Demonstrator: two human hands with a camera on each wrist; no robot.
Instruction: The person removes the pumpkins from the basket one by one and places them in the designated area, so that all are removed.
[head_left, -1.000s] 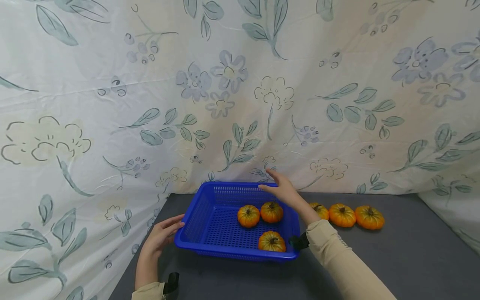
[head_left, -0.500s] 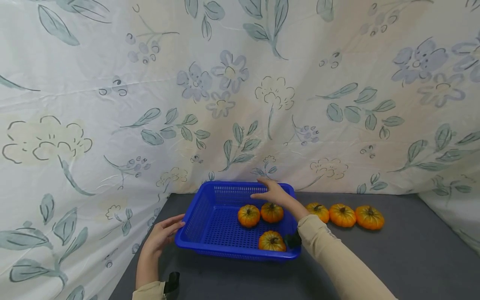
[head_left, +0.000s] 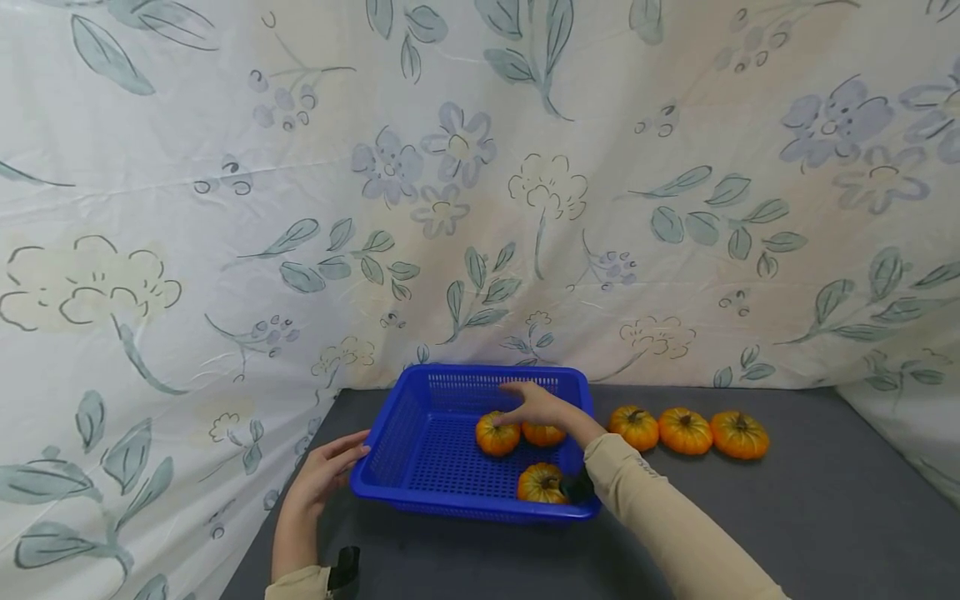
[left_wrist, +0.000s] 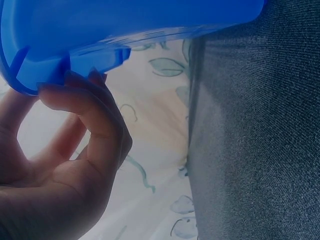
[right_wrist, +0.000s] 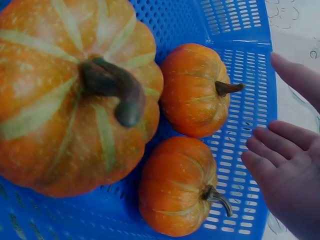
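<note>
A blue plastic basket (head_left: 442, 458) with slotted sides stands on the dark table with three small orange pumpkins in it. At its left end my left hand (head_left: 318, 475) holds the rim, fingertips on the outer edge in the left wrist view. My right hand (head_left: 546, 407) is over the back right of the basket, thumb and fingers spread and nothing held. Below it are the left back pumpkin (head_left: 497, 437) and a partly covered right back pumpkin (head_left: 545, 436). Near the front right corner lies another pumpkin (head_left: 540, 483), which looms large in the right wrist view.
On the table (head_left: 810, 500) right of the basket, three more pumpkins sit in a row: a near one (head_left: 633, 427), a middle one (head_left: 685, 432) and an outer one (head_left: 739, 435). A floral cloth (head_left: 480, 208) hangs behind the table and along its left side.
My right hand has moved left and down from the basket's back right rim to over the back pumpkins. The left hand and the basket stay put.
</note>
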